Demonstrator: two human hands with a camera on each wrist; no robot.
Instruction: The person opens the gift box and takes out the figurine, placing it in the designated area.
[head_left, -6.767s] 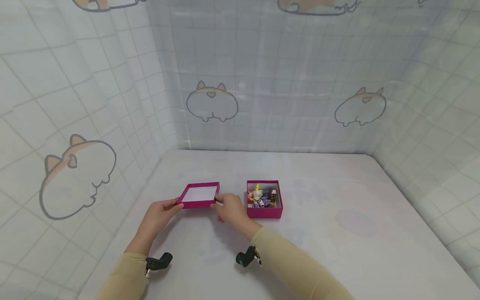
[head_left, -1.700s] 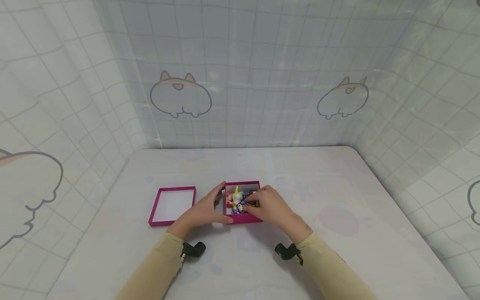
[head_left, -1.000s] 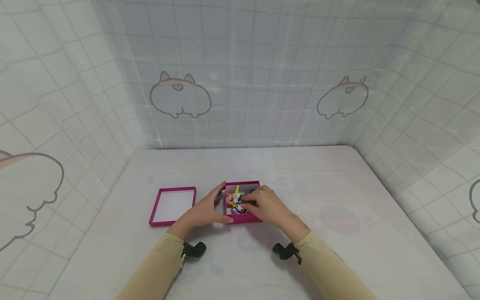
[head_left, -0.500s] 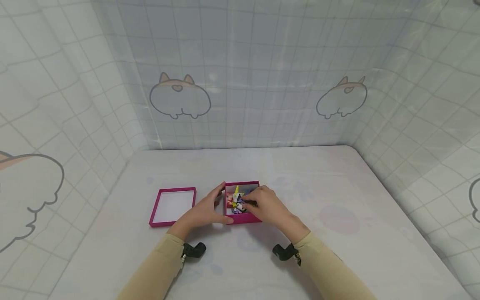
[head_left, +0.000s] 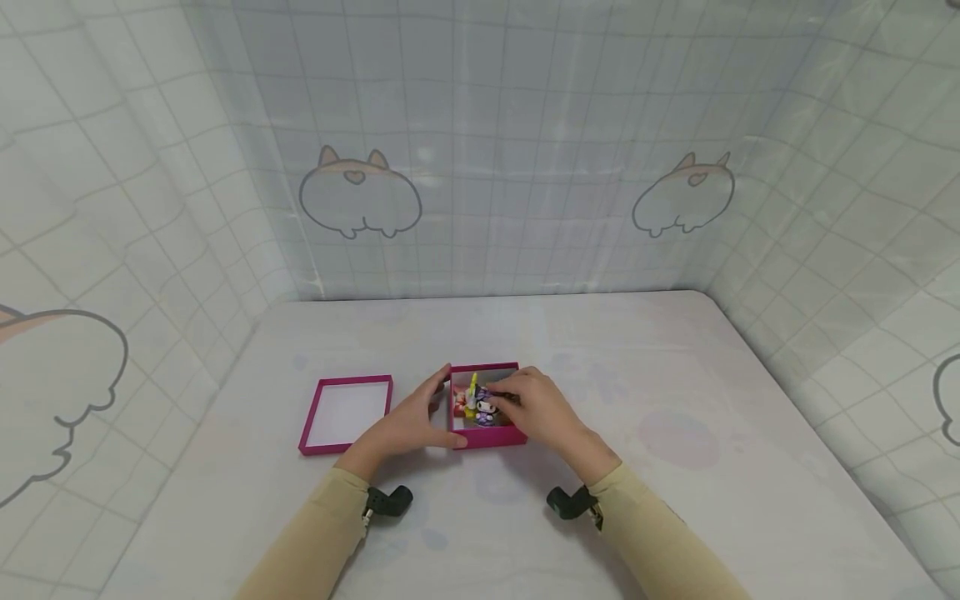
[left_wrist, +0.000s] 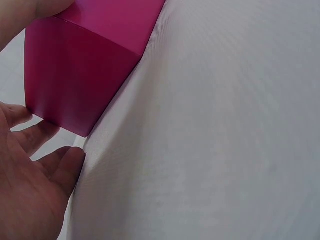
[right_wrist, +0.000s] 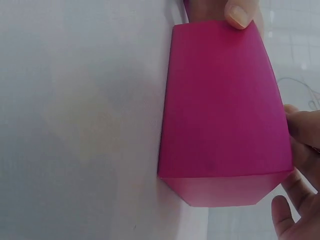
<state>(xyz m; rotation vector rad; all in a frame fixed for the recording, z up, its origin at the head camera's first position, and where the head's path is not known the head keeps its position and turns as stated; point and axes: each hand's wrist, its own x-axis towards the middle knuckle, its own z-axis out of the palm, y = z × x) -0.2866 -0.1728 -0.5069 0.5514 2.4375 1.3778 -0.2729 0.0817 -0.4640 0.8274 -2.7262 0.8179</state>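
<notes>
In the head view, a magenta box [head_left: 491,438] stands on the table with several small toy figures inside. My left hand [head_left: 408,423] grips its left side, the thumb on the front wall and the fingers along the side. My right hand [head_left: 546,414] reaches over the right rim. Its thumb and forefinger pinch a small figurine [head_left: 486,408] with a white face, dark hood and purple body. Left of it, a yellow horn [head_left: 474,381] and a reddish figure [head_left: 460,400] show. The right hand covers the box's right part. Both wrist views show the box's outer walls, its contents hidden.
A matching magenta lid [head_left: 309,417] lies left of the box, its pale inside facing up, partly behind the left hand. The white-covered table [head_left: 622,350] runs back to a grid-patterned curtain [head_left: 525,167], with curtain at both sides too.
Earlier, both hands held the lid; it now lies at the left and the hands are at the box. In the last half second, the hooded figurine has come upright, slightly right, in my right fingers.
</notes>
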